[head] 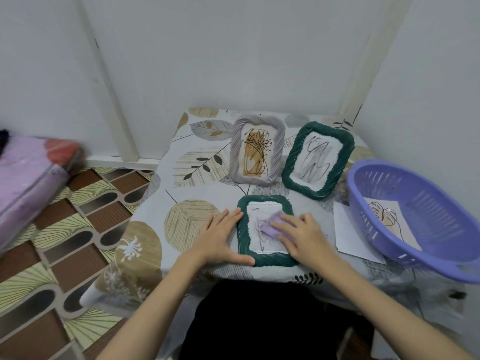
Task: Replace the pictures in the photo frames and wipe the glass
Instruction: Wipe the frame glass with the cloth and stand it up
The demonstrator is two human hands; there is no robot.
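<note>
At the six o'clock edge of the surface (197, 178), seen from the head camera, a green frame (265, 259) lies flat, face up, just in front of the person; the right hand (302, 236) rests on a lilac cloth (270, 228) and presses it onto the glass, fingers straight and slightly spread, pointing toward ten o'clock; the left hand (223, 239) lies flat beside the frame at nine o'clock, fingers together and straight along its left rim, thumb reaching under the near corner, steadying it. Both forearms come in from six o'clock, wrists low.

To wipe well, I would judge that the left hand should hold firm so the frame cannot slide on the cloth-covered surface; the right should sweep edge to edge with even, light pressure, working into the corners where the ribbed rim meets the glass.

At twelve o'clock a grey frame (257, 152) stands propped upright; a second green frame (318, 159) leans at one o'clock, each holding a line drawing; at three o'clock a purple basket (428, 245) holds a loose picture (384, 214), sitting partly on a white sheet (348, 229).
</note>
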